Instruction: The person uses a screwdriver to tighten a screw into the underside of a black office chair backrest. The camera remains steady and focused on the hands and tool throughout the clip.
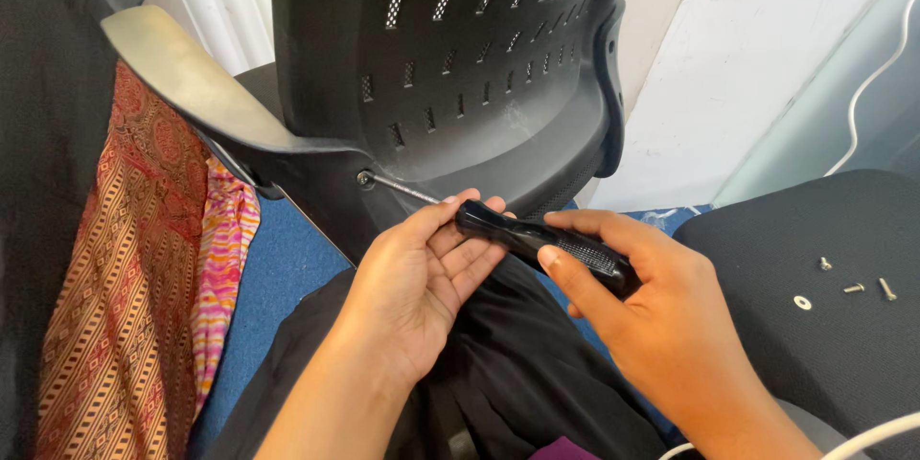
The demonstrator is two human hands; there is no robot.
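Note:
A black-handled screwdriver (537, 240) runs from the middle of the view up-left, its metal shaft reaching a bolt (365, 178) in the black chair frame. My right hand (632, 316) grips the rear of the handle. My left hand (422, 278) cups the front of the handle from below, fingers resting against it. The bolt sits where the grey armrest (182, 77) joins the black perforated chair back (450, 48).
Loose screws (853, 287) and a washer (802, 303) lie on a black seat cushion (815, 230) at right. Patterned orange and pink cloth (144, 278) hangs at left. A blue floor (278, 268) shows below. A white cable (867, 86) runs at the right.

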